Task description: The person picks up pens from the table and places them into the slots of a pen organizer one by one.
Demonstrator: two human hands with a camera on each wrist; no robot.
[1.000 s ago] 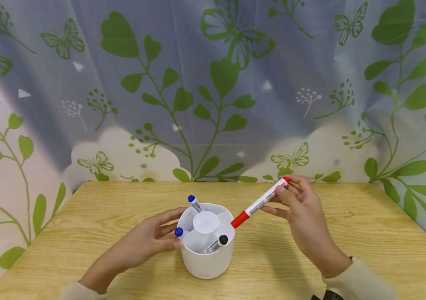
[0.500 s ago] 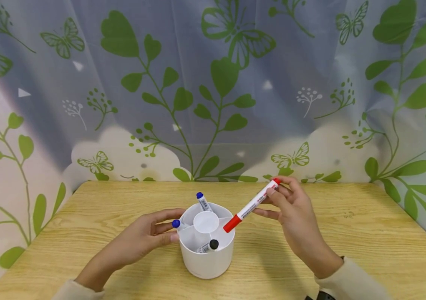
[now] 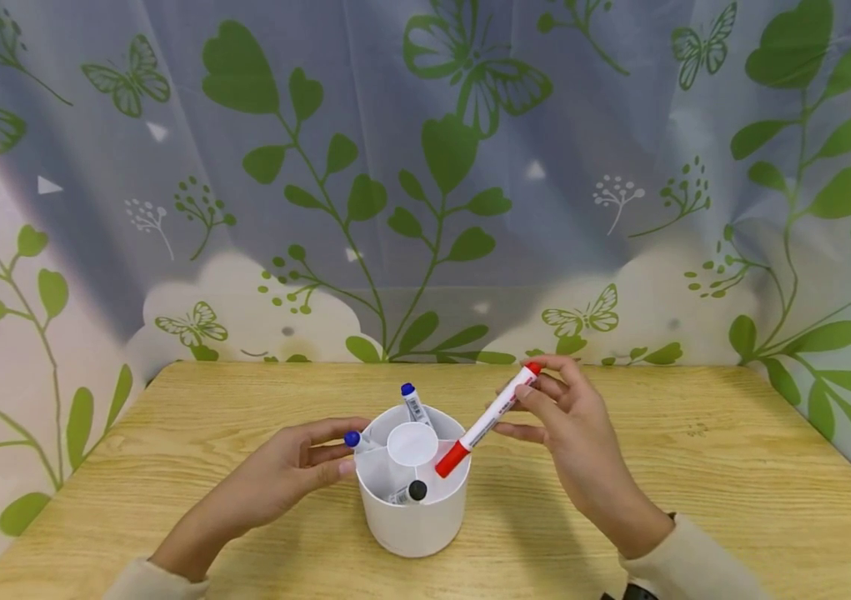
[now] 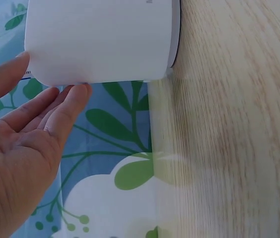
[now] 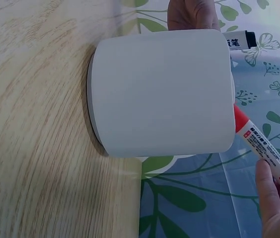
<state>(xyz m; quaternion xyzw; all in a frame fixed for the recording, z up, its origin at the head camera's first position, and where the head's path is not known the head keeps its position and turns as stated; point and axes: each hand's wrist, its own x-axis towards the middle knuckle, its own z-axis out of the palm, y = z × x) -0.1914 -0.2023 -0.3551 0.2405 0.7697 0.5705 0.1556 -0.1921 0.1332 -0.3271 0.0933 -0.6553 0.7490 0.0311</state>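
Observation:
A white round pen holder (image 3: 413, 529) with a raised centre cup and divided compartments stands on the table. My right hand (image 3: 578, 442) pinches a red marker (image 3: 496, 412) near its upper end, between thumb and fingers. The marker slants down left, its red cap inside the holder's right compartment. At the holder's left side, my left hand (image 3: 275, 479) touches the wall with thumb and fairly straight fingertips, palm apart from it; the left wrist view shows these fingertips (image 4: 83, 91). Two blue-ended markers lean at the back (image 3: 413, 402) and left; a black-ended marker (image 3: 410, 492) leans in front.
The wood-grain table (image 3: 230, 400) carries the holder near its middle. Behind the far edge hangs a curtain (image 3: 530, 208) printed with green leaves and butterflies. A dark wristband (image 3: 638, 592) shows at the right sleeve.
My right hand has moved left and slightly down, bringing the red cap over the rim into the holder. The holder has turned, carrying its other markers round; the left thumb has shifted slightly left.

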